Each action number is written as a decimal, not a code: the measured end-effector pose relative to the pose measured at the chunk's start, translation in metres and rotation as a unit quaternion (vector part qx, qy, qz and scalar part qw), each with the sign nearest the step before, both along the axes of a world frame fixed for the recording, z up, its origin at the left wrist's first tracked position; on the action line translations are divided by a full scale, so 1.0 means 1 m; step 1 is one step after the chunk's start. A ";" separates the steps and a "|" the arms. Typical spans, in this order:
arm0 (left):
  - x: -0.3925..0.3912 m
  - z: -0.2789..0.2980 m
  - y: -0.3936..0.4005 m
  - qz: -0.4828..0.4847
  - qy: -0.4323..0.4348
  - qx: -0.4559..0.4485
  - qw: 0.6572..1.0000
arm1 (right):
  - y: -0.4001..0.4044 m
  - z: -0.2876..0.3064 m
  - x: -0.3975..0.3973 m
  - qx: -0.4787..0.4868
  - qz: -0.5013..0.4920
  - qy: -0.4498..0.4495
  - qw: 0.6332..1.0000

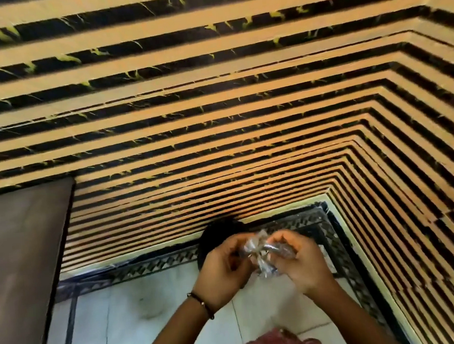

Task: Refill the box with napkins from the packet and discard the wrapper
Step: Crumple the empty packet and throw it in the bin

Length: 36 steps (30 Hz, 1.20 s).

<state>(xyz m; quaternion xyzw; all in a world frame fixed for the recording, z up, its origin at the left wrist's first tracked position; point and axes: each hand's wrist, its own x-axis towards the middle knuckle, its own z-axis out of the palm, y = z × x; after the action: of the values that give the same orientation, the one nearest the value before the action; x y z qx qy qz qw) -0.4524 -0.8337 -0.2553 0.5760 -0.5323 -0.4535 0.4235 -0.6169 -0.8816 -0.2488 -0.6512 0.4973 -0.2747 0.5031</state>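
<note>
The wrapper is clear, crinkled, glossy plastic. The slatted wall looks like matt wood over dark veined marble. The floor is smooth pale tile.

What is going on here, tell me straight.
A person is crumpling a clear plastic wrapper between both hands. The left hand and the right hand pinch it together over a dark round bin that stands on the tiled floor in a corner of the striped wall. The wrapper has not been dropped yet. No napkins or box are in view, so only the throwing away seems left.
</note>
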 end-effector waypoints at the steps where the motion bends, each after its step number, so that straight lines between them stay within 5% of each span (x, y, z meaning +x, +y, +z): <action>1: -0.006 0.002 -0.008 0.003 0.027 0.023 0.999 | -0.012 -0.003 -0.007 0.008 -0.007 -0.016 1.000; 4: -0.027 0.002 -0.025 -0.021 0.044 0.073 0.996 | -0.041 -0.009 -0.027 0.055 0.018 -0.043 0.997; 9: -0.044 -0.015 -0.031 0.069 -0.104 0.046 0.991 | -0.066 -0.018 -0.034 0.093 0.158 0.000 0.983; 14: -0.033 -0.028 -0.031 0.169 -0.070 0.088 0.979 | -0.078 -0.035 -0.012 0.044 0.191 0.048 0.979; 27: 0.067 -0.113 -0.072 0.243 0.060 0.235 0.939 | -0.138 -0.100 0.054 0.159 0.154 0.142 0.965; 32: 0.115 -0.190 -0.095 0.265 0.014 0.308 0.914 | -0.176 -0.153 0.089 0.006 0.248 0.348 0.904; 36: 0.138 -0.252 -0.113 0.274 -0.023 0.337 0.901 | -0.206 -0.209 0.122 -0.043 0.282 0.399 0.871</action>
<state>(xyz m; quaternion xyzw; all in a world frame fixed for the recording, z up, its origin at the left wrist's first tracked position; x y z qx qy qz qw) -0.3141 -0.9468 -0.5073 0.8174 -0.1788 -0.4586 0.2994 -0.4953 -1.0872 -0.4573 -0.8389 0.4384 0.1412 0.2900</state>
